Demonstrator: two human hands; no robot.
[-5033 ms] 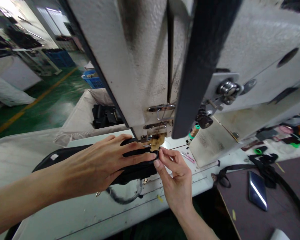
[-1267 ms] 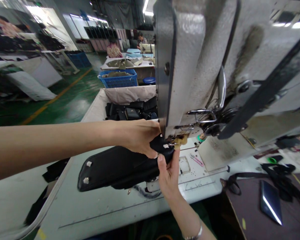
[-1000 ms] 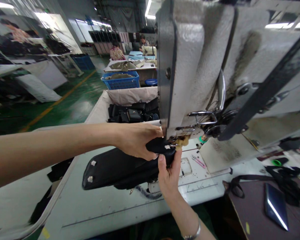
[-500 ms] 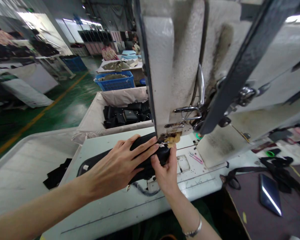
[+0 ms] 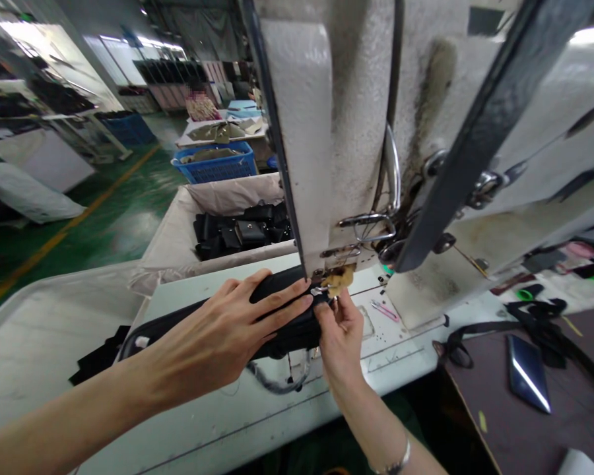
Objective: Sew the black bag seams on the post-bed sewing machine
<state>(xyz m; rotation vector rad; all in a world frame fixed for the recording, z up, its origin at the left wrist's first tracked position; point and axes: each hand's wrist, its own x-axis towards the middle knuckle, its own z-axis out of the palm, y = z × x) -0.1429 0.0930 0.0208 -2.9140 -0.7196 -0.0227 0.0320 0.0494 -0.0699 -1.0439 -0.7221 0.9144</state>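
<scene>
A long black bag (image 5: 277,287) lies on the sewing machine's bed, one end under the presser area of the machine head (image 5: 307,152). My left hand (image 5: 222,323) rests flat across its top, fingers stretched toward the needle area. At the near right end, my right hand (image 5: 341,330) pinches the bag's edge between thumb and fingers. Just above those fingertips sits a yellowish, fluffy piece (image 5: 340,282) on the machine. The needle itself is hidden. A plastic-wrapped curved handle (image 5: 282,386) sticks out below the bag on the near side.
Pink thread snips (image 5: 385,310) lie on the bed to the right. Behind the table, a cloth-lined bin (image 5: 165,231) holds black pieces. A dark, shiny flat object (image 5: 528,373) and black straps (image 5: 485,326) lie on the right. Farther back are a blue basket (image 5: 218,168) and a seated person (image 5: 201,105).
The bag's far end has shifted left and toward me, and its handle shows more. My right hand has moved slightly right, its thumb closer to the fingers. The whole view has shifted a little.
</scene>
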